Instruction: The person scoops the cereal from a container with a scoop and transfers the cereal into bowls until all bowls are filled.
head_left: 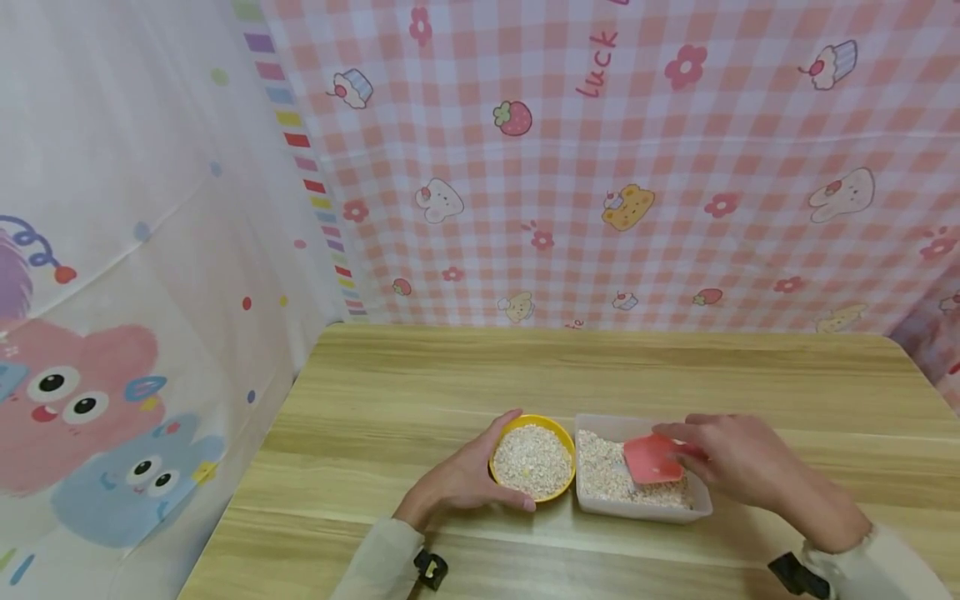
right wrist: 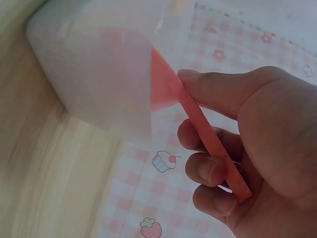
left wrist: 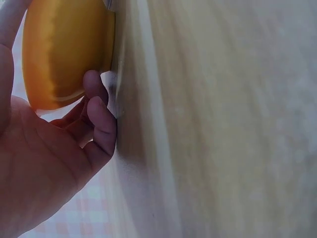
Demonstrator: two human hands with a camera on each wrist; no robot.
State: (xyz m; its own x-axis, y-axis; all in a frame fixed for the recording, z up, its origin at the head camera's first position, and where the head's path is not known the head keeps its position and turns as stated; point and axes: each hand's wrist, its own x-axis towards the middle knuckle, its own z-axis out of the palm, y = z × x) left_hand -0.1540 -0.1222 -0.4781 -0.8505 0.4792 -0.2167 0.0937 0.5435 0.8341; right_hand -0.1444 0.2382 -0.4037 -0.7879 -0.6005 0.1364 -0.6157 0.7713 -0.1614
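In the head view a round yellow bowl (head_left: 567,440), filled with pale oat-like flakes (head_left: 532,460), stands on the table. My left hand (head_left: 474,475) holds it from the left, thumb on the near side and fingers around the far side. The left wrist view shows the bowl's smooth outer wall (left wrist: 67,49) beside curled fingers (left wrist: 103,121). A coral-pink scoop (head_left: 652,460) is gripped by its handle in my right hand (head_left: 738,458). Its blade is inside a translucent rectangular tub (head_left: 641,510), over more flakes. Through the tub's wall, the right wrist view shows the scoop (right wrist: 210,136) only dimly.
Bowl and tub stand side by side on a wood-grain table (head_left: 420,375), a narrow gap between them. A pink checked cloth (head_left: 480,158) hangs behind the table's far edge. On the left hangs a white cloth (head_left: 150,250) with cartoon figures.
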